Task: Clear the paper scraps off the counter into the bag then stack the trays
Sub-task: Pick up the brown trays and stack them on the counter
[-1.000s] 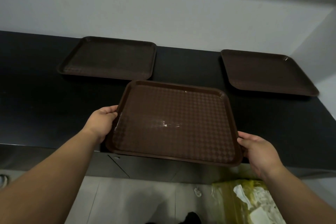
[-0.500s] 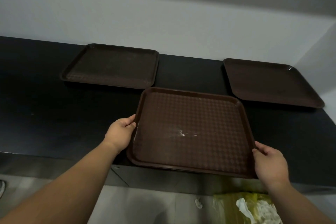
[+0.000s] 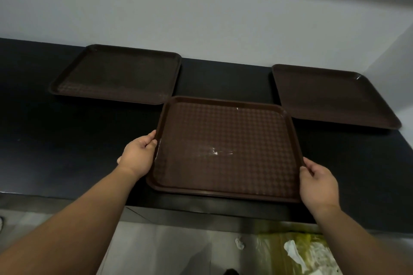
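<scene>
A brown textured tray [image 3: 225,147] is over the front part of the black counter [image 3: 67,147]; whether it touches the counter I cannot tell. My left hand [image 3: 138,154] grips its left rim and my right hand [image 3: 317,183] grips its right rim near the front corner. A second brown tray [image 3: 118,73] lies flat at the back left. A third brown tray [image 3: 330,96] lies at the back right by the wall corner. A yellowish transparent bag [image 3: 297,252] with white paper scraps inside sits on the floor below the counter, at the lower right.
A white wall runs behind the counter and meets a side wall at the right. A small white scrap [image 3: 239,243] lies on the grey floor beside the bag. The counter's front edge [image 3: 201,207] runs just below the held tray.
The held tray has moved to the right and further in over the counter, with both hands still on its rims. The view has shifted down.
</scene>
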The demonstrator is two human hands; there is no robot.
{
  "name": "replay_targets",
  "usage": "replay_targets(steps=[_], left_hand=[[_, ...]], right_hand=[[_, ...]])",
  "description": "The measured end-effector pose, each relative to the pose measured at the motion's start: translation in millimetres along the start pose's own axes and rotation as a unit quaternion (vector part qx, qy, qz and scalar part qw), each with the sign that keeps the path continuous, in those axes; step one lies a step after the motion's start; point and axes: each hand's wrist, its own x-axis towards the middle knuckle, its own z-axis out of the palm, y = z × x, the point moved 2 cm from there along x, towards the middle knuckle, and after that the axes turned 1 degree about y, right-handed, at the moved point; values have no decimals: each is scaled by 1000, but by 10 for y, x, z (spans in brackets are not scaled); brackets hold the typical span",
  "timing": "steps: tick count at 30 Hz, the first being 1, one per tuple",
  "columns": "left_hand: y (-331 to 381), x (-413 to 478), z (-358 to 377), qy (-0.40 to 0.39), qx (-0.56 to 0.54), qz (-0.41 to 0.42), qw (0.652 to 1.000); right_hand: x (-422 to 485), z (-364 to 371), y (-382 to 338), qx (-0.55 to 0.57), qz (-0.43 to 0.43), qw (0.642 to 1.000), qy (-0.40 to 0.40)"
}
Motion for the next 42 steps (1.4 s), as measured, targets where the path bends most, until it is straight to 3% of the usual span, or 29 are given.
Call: replay_targets(steps=[8, 15, 18, 21, 23, 27, 42], left_hand=[[205, 17, 47, 58, 94, 4, 994], [82, 62, -18, 35, 39, 36, 998], [-16, -159, -23, 68, -57, 103, 991], [-99, -459, -5, 49, 50, 220, 973], [-160, -524, 19, 12, 128, 252, 959], [-127, -540, 50, -19, 204, 240, 949], [12, -566, 90, 15, 220, 214, 951]], right_hand=[[104, 103, -18, -9, -25, 1000, 6], [73, 93, 12, 64, -29, 997, 12], [53, 74, 18, 65, -41, 997, -7], [17, 24, -39, 4, -64, 996, -58], [-30, -14, -76, -48, -98, 989, -98], [-131, -6, -14, -143, -160, 963, -164], [-86, 39, -9, -130, -149, 969, -150]])
